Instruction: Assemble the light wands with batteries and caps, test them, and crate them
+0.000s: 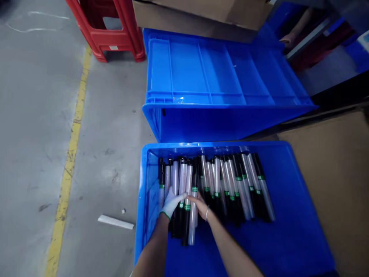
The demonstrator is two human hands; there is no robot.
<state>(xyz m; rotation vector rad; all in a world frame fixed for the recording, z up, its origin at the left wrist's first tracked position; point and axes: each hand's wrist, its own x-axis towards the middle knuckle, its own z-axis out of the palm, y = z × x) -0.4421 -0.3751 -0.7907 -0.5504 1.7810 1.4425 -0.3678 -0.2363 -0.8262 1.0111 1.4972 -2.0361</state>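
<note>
I have both hands around a bunch of tubes [192,227] near the left side of a blue crate [216,144], my thumbs meeting across the front. My left hand [171,201], in a white glove with a green cuff, is curled on the left of the bunch; my right hand [201,204], bare, closes on the other side — the fingers behind are hidden, so how tightly they grip I can't quite tell. The tubes are part clear, part black, with green bands.

Pressing in on my right is a row of similar tubes [217,177], leaning together along the far wall. Just beyond that wall a second blue crate [187,73] lies on its side, with a cardboard box [198,19] above it. A red stool [118,38] stands to the far left, and another person's hand [286,39] shows at the upper right.

The left rim is near my glove, and brown cardboard [331,161] runs along the right rim. Bare blue bottom shows right of the row and towards me; outside on the left, grey floor [109,115] stretches past a white strip [115,222] to a yellow line [70,154].
</note>
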